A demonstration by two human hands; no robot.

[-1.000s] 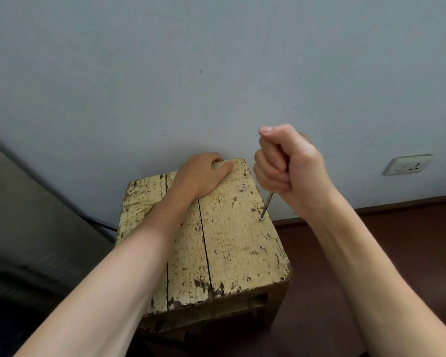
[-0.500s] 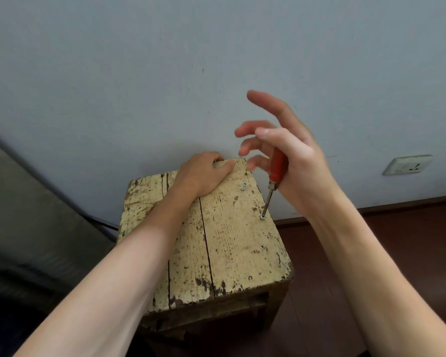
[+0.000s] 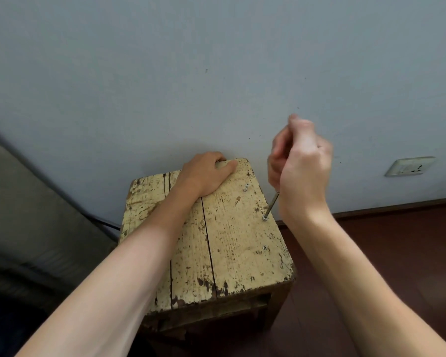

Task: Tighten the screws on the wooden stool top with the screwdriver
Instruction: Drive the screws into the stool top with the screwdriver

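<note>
A worn wooden stool top (image 3: pixel 232 243) with flaking cream paint stands against the wall. Three screws run along its right side: a far screw (image 3: pixel 246 187) sticking up, a middle screw (image 3: pixel 265 218) and a near screw (image 3: pixel 264 247). My right hand (image 3: pixel 300 171) grips the screwdriver, whose handle is hidden inside the fist. The screwdriver's metal shaft (image 3: pixel 271 205) slants down with its tip on the middle screw. My left hand (image 3: pixel 204 175) grips the stool's far edge, fingers curled over it.
A pale blue-grey wall (image 3: pixel 216 73) rises right behind the stool. A white wall socket (image 3: pixel 408 166) sits low at the right. Dark red-brown floor (image 3: pixel 397 253) lies to the right. A grey slanted surface (image 3: pixel 23 202) and a black cable (image 3: pixel 103 222) are at the left.
My right hand's fingers, spread off the red handle half a second ago, have closed round it again. The shaft tip stays on the middle screw. My left hand has not moved.
</note>
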